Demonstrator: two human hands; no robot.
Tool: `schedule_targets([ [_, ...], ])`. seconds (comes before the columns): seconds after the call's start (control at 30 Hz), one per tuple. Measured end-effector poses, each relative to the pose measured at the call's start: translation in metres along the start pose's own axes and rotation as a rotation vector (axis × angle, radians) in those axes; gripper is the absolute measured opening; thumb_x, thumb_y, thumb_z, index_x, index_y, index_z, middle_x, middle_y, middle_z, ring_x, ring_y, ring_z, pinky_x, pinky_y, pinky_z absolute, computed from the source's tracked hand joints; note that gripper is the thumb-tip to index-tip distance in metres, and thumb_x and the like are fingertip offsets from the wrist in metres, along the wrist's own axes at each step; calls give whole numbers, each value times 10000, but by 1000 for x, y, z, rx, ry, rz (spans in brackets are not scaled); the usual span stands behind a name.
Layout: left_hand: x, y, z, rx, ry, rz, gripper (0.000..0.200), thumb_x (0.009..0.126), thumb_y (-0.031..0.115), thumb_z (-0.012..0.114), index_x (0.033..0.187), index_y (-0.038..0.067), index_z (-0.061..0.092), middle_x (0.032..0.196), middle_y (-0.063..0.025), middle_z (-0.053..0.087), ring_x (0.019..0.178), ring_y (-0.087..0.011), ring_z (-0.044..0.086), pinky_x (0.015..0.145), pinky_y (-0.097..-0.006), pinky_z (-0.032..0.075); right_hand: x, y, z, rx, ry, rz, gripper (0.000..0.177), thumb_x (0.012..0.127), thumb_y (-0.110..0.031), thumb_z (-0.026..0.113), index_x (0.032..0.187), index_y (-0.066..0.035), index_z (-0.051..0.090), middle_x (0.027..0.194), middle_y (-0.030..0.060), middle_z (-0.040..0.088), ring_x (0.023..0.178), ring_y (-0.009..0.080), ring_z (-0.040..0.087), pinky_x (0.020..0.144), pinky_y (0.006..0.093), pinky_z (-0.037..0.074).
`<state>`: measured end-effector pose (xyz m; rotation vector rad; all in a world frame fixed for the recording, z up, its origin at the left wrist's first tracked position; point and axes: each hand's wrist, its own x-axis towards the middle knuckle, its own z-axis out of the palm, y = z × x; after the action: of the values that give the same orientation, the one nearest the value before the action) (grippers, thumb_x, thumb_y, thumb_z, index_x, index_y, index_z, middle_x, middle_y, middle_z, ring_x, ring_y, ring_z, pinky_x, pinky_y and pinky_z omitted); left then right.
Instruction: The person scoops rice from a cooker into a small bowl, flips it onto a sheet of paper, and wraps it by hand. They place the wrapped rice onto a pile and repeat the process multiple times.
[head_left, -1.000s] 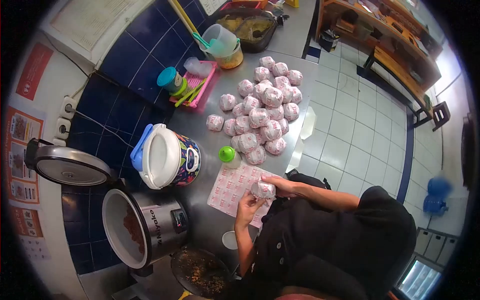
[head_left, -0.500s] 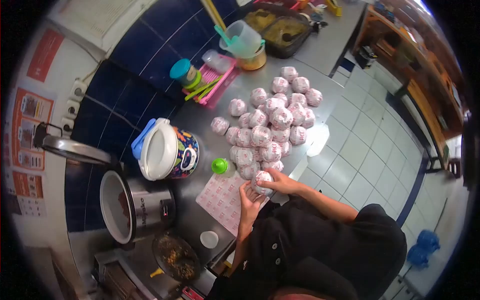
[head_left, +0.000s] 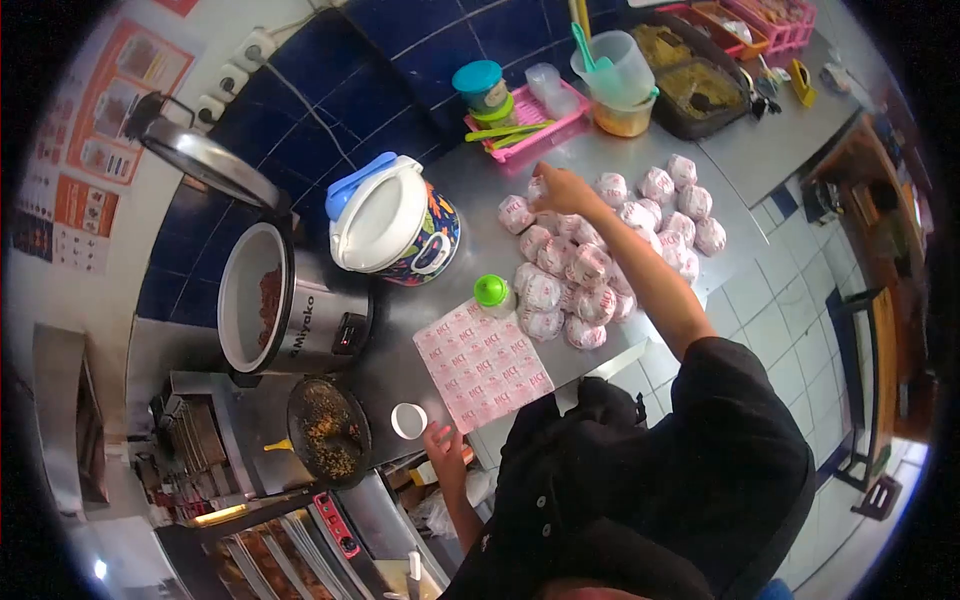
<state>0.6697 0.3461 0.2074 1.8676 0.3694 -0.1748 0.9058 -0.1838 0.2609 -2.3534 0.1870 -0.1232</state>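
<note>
My right hand (head_left: 562,190) reaches over the pile of paper-wrapped balls (head_left: 590,265), its fingers around a wrapped ball at the pile's back left edge. Down by the counter's front edge, my left hand (head_left: 445,448) has its fingers apart, beside a small white cup (head_left: 408,421); nothing shows in it. A printed sheet of wrapping paper (head_left: 482,365) lies flat between that cup and the pile. The bottle with a green cap (head_left: 491,291) stands at the sheet's back corner.
A white patterned rice cooker (head_left: 385,225) and an open steel cooker (head_left: 290,305) stand at the left. Nearer is a pan of food (head_left: 328,432). A pink basket (head_left: 540,130), a measuring jug (head_left: 612,70) and a black tray (head_left: 690,75) line the back.
The view has shifted. My right hand has carried the wrapped ball from the front to the back left of the pile. My left hand has let go and moved down toward the white cup.
</note>
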Motion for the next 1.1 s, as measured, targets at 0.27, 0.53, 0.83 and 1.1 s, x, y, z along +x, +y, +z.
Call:
schedule_targets([
  [0.27,-2,-47,-48,46,234,199,481,888,52,662,1326,-23,478,1125,-124,549,852,-160,625,754,-298,530,83,74,46,-399,-571,-219,652,863,-566,704,1268,-55,694,1377,178,625,1246,371,599,1086,445,456],
  [0.53,73,-37,-79,454,373,448,912,750,302,872,1459,6,381,1390,-228,485,1289,-414,472,1040,-522,408,108,94,41,-735,-653,-244,646,815,-463,779,1359,-141,647,1227,141,708,1138,354,630,1050,458,452],
  [0.83,153,-34,-112,428,-100,498,956,706,275,867,1470,12,356,1409,-237,490,1283,-410,515,1064,-499,424,109,103,42,-892,-610,-32,601,757,-289,790,1315,-126,639,1391,114,616,1299,324,554,1117,442,426],
  [1.1,193,-11,-134,145,-437,445,973,724,287,890,1472,-6,342,1416,-266,476,1333,-402,492,1109,-475,416,37,-364,71,-558,-45,-318,324,864,-161,746,1162,-41,699,1151,144,695,1056,348,658,888,425,521],
])
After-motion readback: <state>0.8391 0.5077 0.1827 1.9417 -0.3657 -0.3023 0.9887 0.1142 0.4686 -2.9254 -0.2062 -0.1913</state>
